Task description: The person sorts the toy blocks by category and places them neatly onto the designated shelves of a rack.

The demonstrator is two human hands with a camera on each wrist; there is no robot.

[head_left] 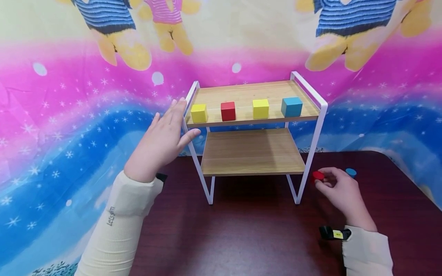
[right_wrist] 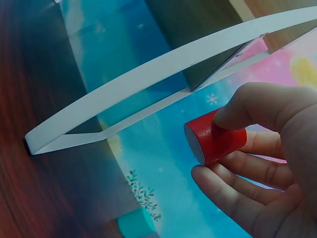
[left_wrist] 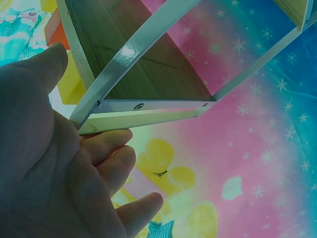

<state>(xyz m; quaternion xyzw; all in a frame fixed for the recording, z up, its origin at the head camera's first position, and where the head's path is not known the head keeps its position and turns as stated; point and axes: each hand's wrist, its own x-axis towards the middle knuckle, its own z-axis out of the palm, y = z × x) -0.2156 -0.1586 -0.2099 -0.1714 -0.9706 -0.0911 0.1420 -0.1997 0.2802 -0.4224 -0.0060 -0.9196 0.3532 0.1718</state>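
Right hand (head_left: 342,191) pinches red cylinder (right_wrist: 210,140); right-wrist view crops blue cylinder (right_wrist: 136,224).

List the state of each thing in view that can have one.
Shelf: upright on the table
Red cylinder: held off the table
Right hand: pinching the red cylinder
Left hand: outstretched, at the shelf's left side
Blue cylinder: standing upright on the table
Left yellow cube: resting atop the shelf
Red cube: resting atop the shelf
Right yellow cube: resting atop the shelf
Blue cube: resting atop the shelf
Backdrop: hanging behind the shelf
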